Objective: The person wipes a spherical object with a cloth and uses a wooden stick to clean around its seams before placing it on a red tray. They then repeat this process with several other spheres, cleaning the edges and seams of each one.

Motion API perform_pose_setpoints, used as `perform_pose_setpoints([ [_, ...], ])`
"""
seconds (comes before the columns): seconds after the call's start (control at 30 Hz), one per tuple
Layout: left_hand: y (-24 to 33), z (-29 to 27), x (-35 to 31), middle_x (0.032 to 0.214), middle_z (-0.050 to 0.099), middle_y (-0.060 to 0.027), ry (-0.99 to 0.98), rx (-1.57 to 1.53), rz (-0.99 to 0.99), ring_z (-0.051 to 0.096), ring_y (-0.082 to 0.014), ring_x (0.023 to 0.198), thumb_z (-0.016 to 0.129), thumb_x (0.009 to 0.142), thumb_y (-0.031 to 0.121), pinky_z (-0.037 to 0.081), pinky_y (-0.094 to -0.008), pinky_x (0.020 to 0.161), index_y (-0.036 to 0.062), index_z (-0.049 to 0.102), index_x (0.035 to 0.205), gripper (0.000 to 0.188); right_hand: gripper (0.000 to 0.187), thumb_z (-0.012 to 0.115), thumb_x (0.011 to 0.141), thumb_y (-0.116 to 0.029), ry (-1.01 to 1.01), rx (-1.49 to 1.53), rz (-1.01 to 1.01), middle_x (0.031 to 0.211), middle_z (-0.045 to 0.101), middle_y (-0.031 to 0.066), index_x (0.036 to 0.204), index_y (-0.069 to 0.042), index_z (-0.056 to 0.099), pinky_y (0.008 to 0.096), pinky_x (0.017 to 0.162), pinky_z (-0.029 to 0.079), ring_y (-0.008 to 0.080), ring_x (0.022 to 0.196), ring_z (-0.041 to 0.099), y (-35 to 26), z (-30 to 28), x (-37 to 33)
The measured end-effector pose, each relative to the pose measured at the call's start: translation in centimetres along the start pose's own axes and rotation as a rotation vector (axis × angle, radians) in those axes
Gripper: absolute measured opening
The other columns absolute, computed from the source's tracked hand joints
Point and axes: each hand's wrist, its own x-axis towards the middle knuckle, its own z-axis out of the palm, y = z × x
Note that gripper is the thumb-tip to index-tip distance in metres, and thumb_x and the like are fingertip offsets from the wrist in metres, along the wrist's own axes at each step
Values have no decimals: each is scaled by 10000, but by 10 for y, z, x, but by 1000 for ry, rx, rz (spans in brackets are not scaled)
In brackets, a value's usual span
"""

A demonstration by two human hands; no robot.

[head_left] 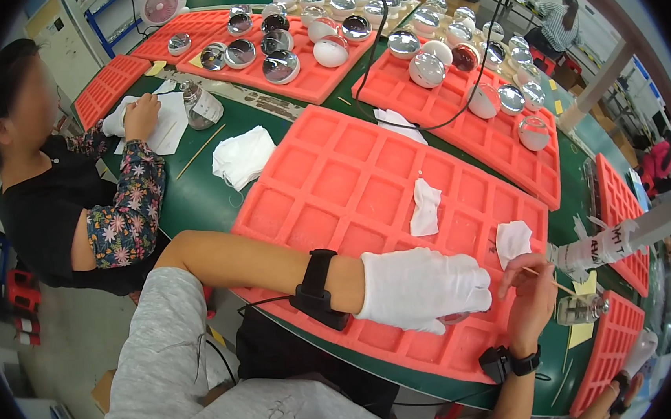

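Note:
My left hand [428, 289], in a white glove, is closed over a clear, rounded glass piece [456, 318]. Only a small edge of the glass shows below the glove. Close by on the right, my bare right hand [530, 296] pinches a thin wooden stick [561, 286] between thumb and fingers. Both hands are over a red foam tray [333, 182] with square pockets. A crumpled white cloth [515, 243] lies just above my right hand, and another white cloth [426, 206] rests on the tray farther up.
Behind lie red trays [463, 125] with many glass domes [281, 66]. A wrapped post [602, 247] and a small glass bottle [582, 310] stand at right. Left, a co-worker [58, 184] works beside a glass jar [201, 106] and white cloth [243, 158]. A black cable [369, 81] hangs ahead.

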Motion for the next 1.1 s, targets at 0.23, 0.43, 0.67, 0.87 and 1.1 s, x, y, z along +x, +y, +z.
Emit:
perform_pose_setpoints([
  [0.23,-24,-8,3,1119,573,-80,-141,-34,-28,595,-295,1091,832,741,314,437,-604,788,89,607,1132,504,409,383,1127,-350,36,-86,-262,1036,569,69,1126,2,591,273,644,413,133,696,512,1,16,16],
  [0.43,-23,-24,21,1129,599,-90,-362,-132,-208,595,-293,1091,863,709,338,360,-641,884,80,620,1188,596,288,407,1122,-300,129,401,103,821,414,-27,1166,-51,547,212,517,245,46,593,300,-38,21,11],
  [0.67,-32,6,3,1179,581,-161,-141,-477,-147,576,-350,1128,910,645,230,486,-456,958,50,570,1252,718,288,431,1107,-343,11,730,132,688,281,-64,1043,-85,543,239,465,190,54,536,214,-46,41,31],
  [0.87,-11,33,16,1139,567,-159,84,-291,-260,559,-356,1097,931,608,189,483,-447,969,28,565,1198,713,434,373,1111,-451,38,971,170,622,227,-63,801,-148,399,264,448,165,79,503,198,-11,55,38],
  [1.1,-17,17,20,1162,545,-147,-114,-190,-347,548,-336,1097,947,584,216,451,-441,990,46,547,1209,762,540,322,1104,-538,118,960,85,577,198,-58,709,-174,264,276,445,136,79,483,155,-9,63,29],
])
